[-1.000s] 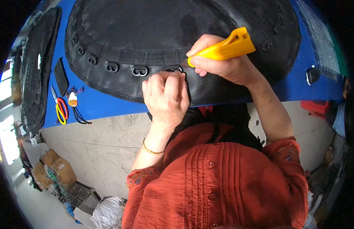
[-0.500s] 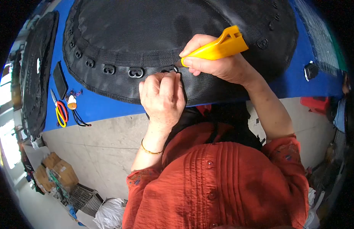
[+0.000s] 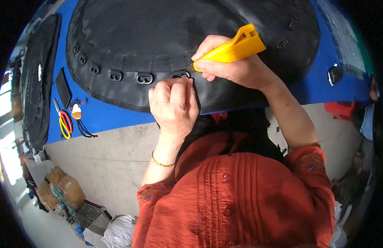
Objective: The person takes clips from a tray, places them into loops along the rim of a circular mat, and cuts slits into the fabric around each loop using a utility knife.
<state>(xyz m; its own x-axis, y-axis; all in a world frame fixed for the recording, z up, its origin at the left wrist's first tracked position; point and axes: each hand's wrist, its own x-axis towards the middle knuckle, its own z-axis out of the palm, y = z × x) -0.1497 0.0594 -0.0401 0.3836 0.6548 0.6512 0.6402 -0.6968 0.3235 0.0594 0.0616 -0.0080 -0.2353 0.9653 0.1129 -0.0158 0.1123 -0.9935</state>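
Upper centre of frame, right hand (image 3: 235, 71) grasps yellow-handled tool (image 3: 239, 47), tip by a black buckle (image 3: 185, 73) on black fabric piece (image 3: 146, 35). Left hand (image 3: 173, 100), just left, fingers bent at that buckle; can't tell if pinching. Scissors (image 3: 60, 111) lie frame left.

Pair of red-and-yellow-handled scissors (image 3: 61, 114) lying on the left of the blue tabletop (image 3: 113, 118), just beside a flat black rectangle (image 3: 63, 88) and a little corded trinket (image 3: 76, 112), plus some small black thing (image 3: 335, 75) way over on the right. Down at lower left there's cardboard boxes (image 3: 71, 190), a wire crate (image 3: 90, 215) and a bulging white sack (image 3: 119, 231).
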